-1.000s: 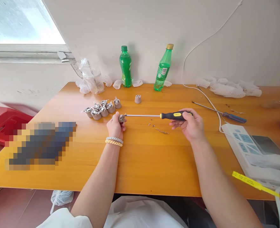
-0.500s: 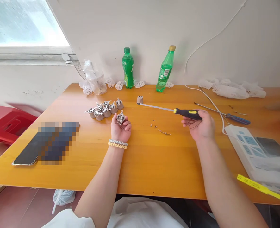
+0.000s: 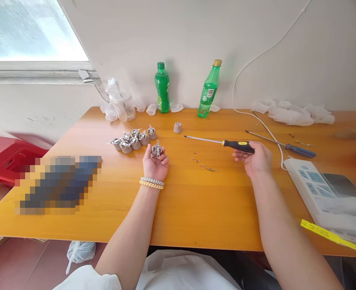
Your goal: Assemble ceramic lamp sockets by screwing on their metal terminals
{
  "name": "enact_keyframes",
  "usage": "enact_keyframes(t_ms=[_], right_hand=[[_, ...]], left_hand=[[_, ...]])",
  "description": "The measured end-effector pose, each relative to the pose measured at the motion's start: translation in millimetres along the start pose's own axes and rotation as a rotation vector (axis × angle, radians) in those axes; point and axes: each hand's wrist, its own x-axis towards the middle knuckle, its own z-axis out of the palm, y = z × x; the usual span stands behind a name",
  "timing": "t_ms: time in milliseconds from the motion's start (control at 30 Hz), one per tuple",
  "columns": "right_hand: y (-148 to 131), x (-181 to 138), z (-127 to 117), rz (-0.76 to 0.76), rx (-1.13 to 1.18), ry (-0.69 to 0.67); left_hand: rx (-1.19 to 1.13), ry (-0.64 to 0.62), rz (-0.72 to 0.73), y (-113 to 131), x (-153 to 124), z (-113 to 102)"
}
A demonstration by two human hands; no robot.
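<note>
My left hand [image 3: 155, 164] lies palm up on the orange table [image 3: 180, 201], fingers curled round a small grey ceramic socket with metal tabs [image 3: 156, 150]. My right hand [image 3: 256, 158] grips the black and yellow handle of a long screwdriver [image 3: 223, 142], whose shaft points left, low over the table and away from the socket. Several similar sockets [image 3: 132, 139] are clustered just left of my left hand. One more socket [image 3: 177, 127] stands alone farther back. Tiny screws and a metal strip [image 3: 203, 164] lie between my hands.
Two green bottles [image 3: 162, 87] [image 3: 208, 89] stand at the back wall with white foam netting [image 3: 292, 112] and a plastic bag [image 3: 120, 102]. A blue-handled screwdriver [image 3: 286, 146], white cable and power strip [image 3: 313, 183] lie at right. A blurred dark object [image 3: 57, 183] lies at left, a red stool [image 3: 3, 157] beyond it.
The screwdriver tip has come off the socket and swung right and back. My left hand has turned palm up with the socket resting in it.
</note>
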Motion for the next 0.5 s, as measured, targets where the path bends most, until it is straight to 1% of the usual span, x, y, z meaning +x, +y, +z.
enact_keyframes(t_ms=[167,233,400,500], right_hand=[[4.9,4.2,-4.2,0.032,0.011,0.009],[6.3,4.6,-3.9,0.038,0.026,0.011],[8.1,5.6,-2.6,0.033,0.038,0.02],[8.8,6.6,-2.6,0.026,0.049,0.021]], left_hand=[[0.013,-0.062,0.056,-3.6,-0.9,1.6],[-0.013,-0.097,0.054,-5.9,-1.9,3.1],[-0.091,-0.154,-0.04,-9.3,-6.9,6.6],[-0.105,-0.153,-0.098,-10.4,-10.3,8.0]])
